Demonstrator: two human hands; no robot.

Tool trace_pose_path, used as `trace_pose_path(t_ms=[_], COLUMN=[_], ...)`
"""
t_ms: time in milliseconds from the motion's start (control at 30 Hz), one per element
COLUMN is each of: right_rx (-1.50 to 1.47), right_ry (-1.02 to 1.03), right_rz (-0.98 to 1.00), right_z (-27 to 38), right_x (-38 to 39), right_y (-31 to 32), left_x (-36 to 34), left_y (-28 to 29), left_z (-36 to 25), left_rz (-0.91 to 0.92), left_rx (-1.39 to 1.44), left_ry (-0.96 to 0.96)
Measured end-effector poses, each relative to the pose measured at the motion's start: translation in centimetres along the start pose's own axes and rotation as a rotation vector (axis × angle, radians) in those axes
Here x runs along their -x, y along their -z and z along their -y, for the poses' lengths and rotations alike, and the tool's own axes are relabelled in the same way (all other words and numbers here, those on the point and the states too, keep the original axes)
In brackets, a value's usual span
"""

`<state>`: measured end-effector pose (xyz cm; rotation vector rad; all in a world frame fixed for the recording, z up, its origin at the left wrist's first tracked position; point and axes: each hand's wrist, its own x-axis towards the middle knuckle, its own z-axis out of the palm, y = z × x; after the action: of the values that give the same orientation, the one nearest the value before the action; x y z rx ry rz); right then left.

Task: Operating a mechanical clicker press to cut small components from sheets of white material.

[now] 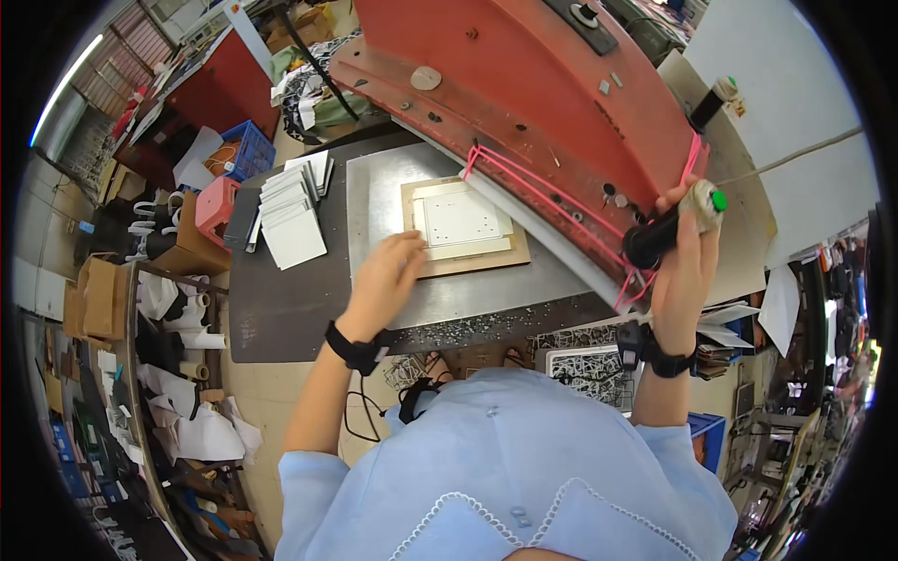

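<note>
My left hand (385,282) is at the left edge of a tan board (465,266), its fingers stretched out and touching or nearly touching the rim. On the board lies a white rectangular piece (460,217) with small dark holes. A metal plate (376,187) is underneath. My right hand (687,257) is wrapped round a black handle (652,240) with a green button on its end. The handle belongs to a red press arm (524,84), which slants above the table and hangs over the right side of the plate. Pink cord (552,192) is tied along the arm.
Stacked white cards (290,220) lie on the dark table (271,318) to the left. Small scraps are scattered along its front edge. A white crate (591,360) of metal parts stands below on the right. Beyond the cards are a blue crate (251,151) and a pink stool (217,208).
</note>
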<state>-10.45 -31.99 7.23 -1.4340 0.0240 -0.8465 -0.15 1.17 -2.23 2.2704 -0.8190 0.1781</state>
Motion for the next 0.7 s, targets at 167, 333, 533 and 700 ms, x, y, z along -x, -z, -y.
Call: trace_pose_path(t_ms=[167,333,533,700], right_rx=[0.292,0.773,0.838,0.833], right_ry=[0.187,0.291,0.285,0.326], right_rz=[-0.130,0.123,0.445,0.401], right_z=[-0.6,-2.8,-11.8,-14.5], right_x=[-3.0,0.3,3.5,3.4], right_y=[0.8,-1.6,-7.5,-9.4], left_x=[-2.0,-2.4,-2.1,-2.2], left_y=[0.0,-1.2,-1.8,-1.7], left_z=[0.0,1.0,1.9,1.4], left_rz=[-0.020,0.044,-0.001,0.038], left_rx=[-0.046,-0.092,-0.109,-0.069], left_ry=[0.006,-0.002,-0.032,0.022])
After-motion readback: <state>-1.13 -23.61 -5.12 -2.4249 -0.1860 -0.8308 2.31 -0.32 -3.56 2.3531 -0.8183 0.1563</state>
